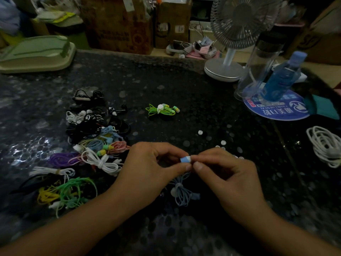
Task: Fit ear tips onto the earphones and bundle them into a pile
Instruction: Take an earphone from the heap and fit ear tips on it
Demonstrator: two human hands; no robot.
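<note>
My left hand (147, 169) pinches a light blue earbud (185, 159) between thumb and fingers. My right hand (225, 172) pinches at the earbud's right end, and what its fingertips hold is hidden. The blue earphone's bundled cord (181, 195) hangs below my hands with its other earbud. A pile of bundled earphones (92, 141) in many colours lies to the left. One green bundled earphone (162, 109) lies apart in the middle. Loose clear ear tips (200, 132) are scattered to the right, just beyond my right hand.
A dark speckled table (184, 89) carries everything. A white coiled cable (324, 145) lies at the right edge. A white desk fan (228, 52), a clear cup and a blue bottle (280, 78) stand at back right. A green lidded tray (36, 54) sits at back left.
</note>
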